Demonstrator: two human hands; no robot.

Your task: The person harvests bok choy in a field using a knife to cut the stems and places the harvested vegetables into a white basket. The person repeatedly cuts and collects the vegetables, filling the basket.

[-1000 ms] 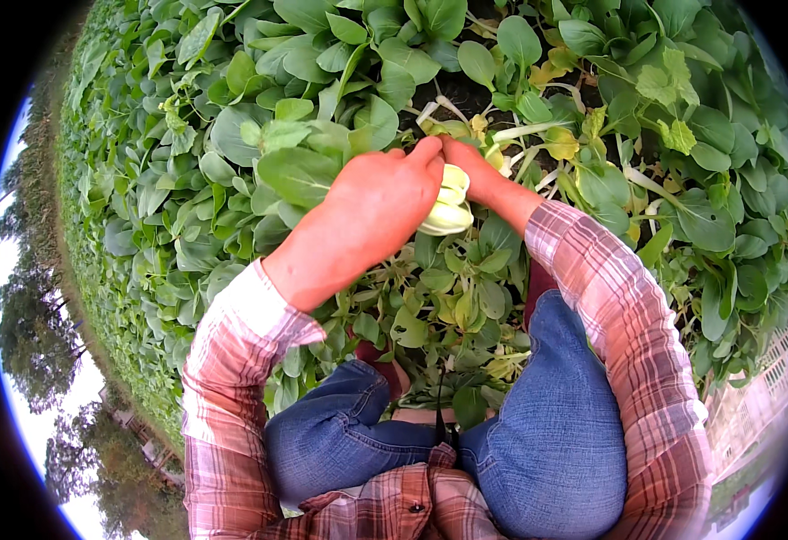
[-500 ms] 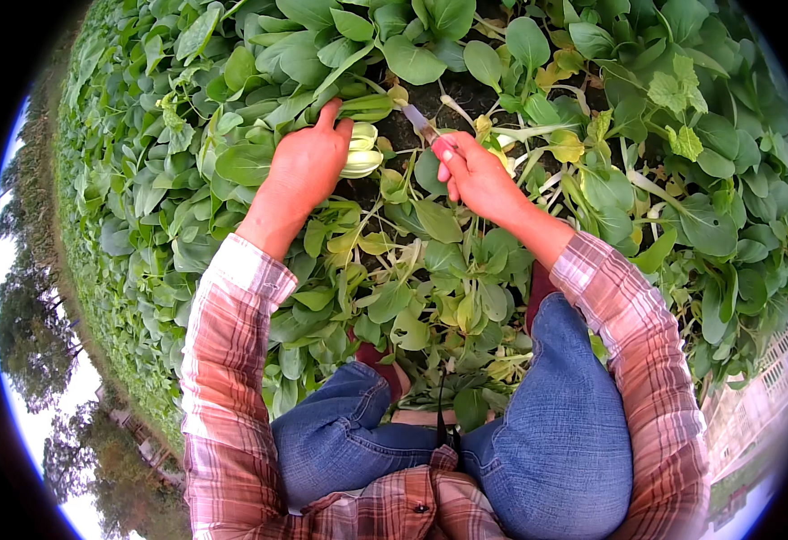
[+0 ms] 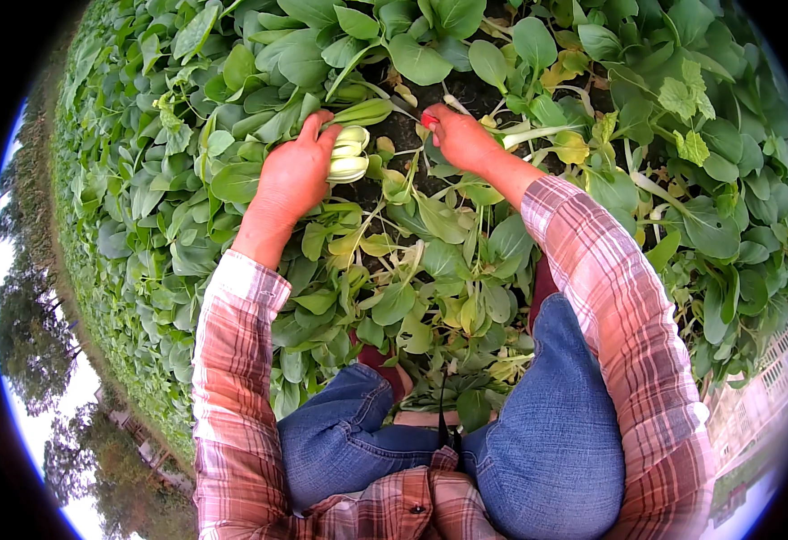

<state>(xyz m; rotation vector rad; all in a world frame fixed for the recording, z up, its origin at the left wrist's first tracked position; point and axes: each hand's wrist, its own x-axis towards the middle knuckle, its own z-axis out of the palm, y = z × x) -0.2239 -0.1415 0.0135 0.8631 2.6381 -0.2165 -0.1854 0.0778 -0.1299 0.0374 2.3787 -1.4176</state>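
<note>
My left hand (image 3: 293,178) is closed around a bunch of bok choy (image 3: 349,155), whose pale, rounded stem bases stick out to the right of the fingers. Against its fingertips lies another green bok choy (image 3: 364,112), still among the leaves. My right hand (image 3: 466,139) grips a knife (image 3: 428,119) by its red handle. The blade points left toward the base of that second plant and is hard to make out. A short gap of dark soil and stems separates the two hands.
Dense leafy bok choy (image 3: 160,171) fills the left and far side. Yellowed leaves (image 3: 570,148) and loose pale stalks (image 3: 538,135) lie to the right. Below the hands, low plants (image 3: 394,301) reach my feet and bent, jeans-clad knees (image 3: 547,405).
My right hand has moved slightly left and up with the knife, bringing its blade to the stem base. The left hand has shifted slightly left and down, still holding the bok choy.
</note>
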